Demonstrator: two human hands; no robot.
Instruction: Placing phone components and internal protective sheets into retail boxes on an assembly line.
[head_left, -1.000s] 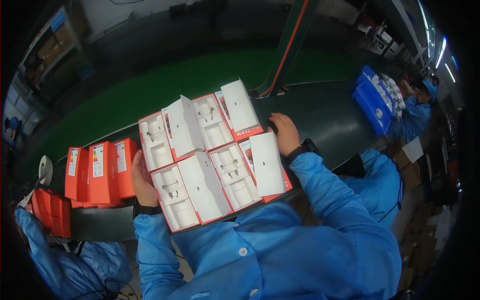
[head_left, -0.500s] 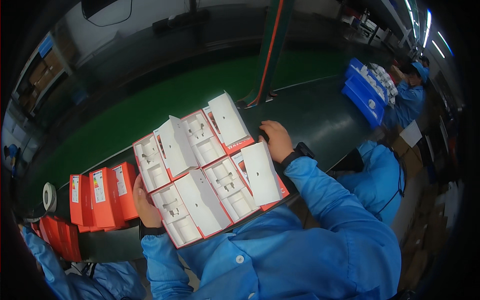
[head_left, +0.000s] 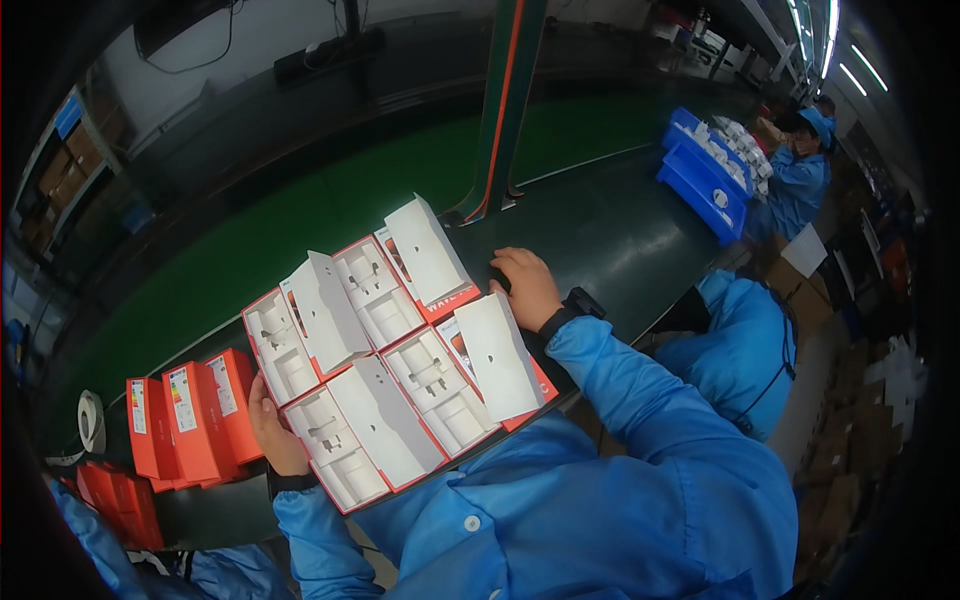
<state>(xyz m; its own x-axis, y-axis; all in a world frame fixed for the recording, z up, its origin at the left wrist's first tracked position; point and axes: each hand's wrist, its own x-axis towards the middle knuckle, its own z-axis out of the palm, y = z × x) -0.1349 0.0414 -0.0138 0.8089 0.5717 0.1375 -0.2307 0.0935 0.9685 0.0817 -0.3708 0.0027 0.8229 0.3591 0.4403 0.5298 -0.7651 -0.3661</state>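
Near the front edge of the dark green bench point(head_left: 600, 220), four open boxes point(head_left: 385, 405) sit close together, their white flaps up. The left hand point(head_left: 278, 435) touches their left side, its fingers loose and almost straight. The right hand point(head_left: 530, 288) is just beside their right side, fingers bent; I can't tell if it holds anything. Both hands are where they were a moment ago beside the boxes, but the head's view has slid over. Red boxes point(head_left: 200, 415) stand at the left.
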